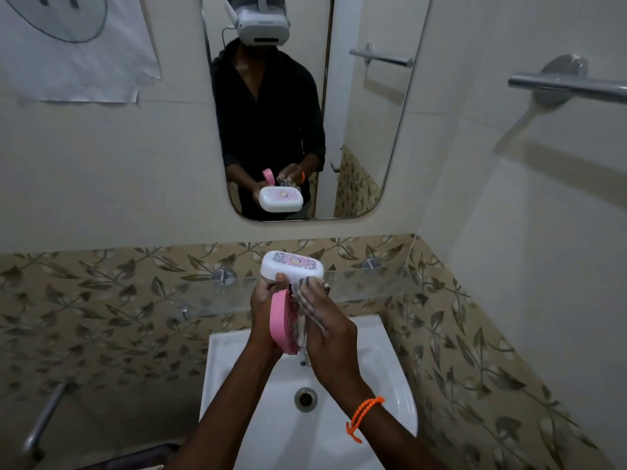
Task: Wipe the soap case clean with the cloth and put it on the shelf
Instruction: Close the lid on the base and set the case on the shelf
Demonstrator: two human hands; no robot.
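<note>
Left hand [266,305]: clamped on the case, fingers wrapped over the joint where the white lid meets the pink tray
Right hand [327,329]: closed around the cloth, pressing it against the case from the right side
Case [291,266]: held in the air above the sink and in front of the shelf, swung open; white lid tilted up and away, pink tray [283,325] hanging down toward the person
Cloth [307,301]: striped grey, bunched between the right palm and the inner side of the case; part of it hidden by the hand
Shelf [369,283]: clear glass, fixed to the leaf-patterned tile just behind the hands; looks bare where visible
Sink [383,378]: white basin directly under the hands, drain open
Mirror: shows the lid's decorated face and both hands from the front
Step in hand: wiping, by the look of it; placing on the shelf not yet done
Risk, drop: the case hangs open from one hand only; a hard push from the cloth could twist it loose into the sink
Risk, hinge: the tray dangles freely, so rubbing against it could strain or unclip the joint
Risk, shelf: the glass is hard to see and narrow; setting the case near its front edge could let it slide off
Risk, missed spots: whether the tray holes are clean cannot be told from here
</note>
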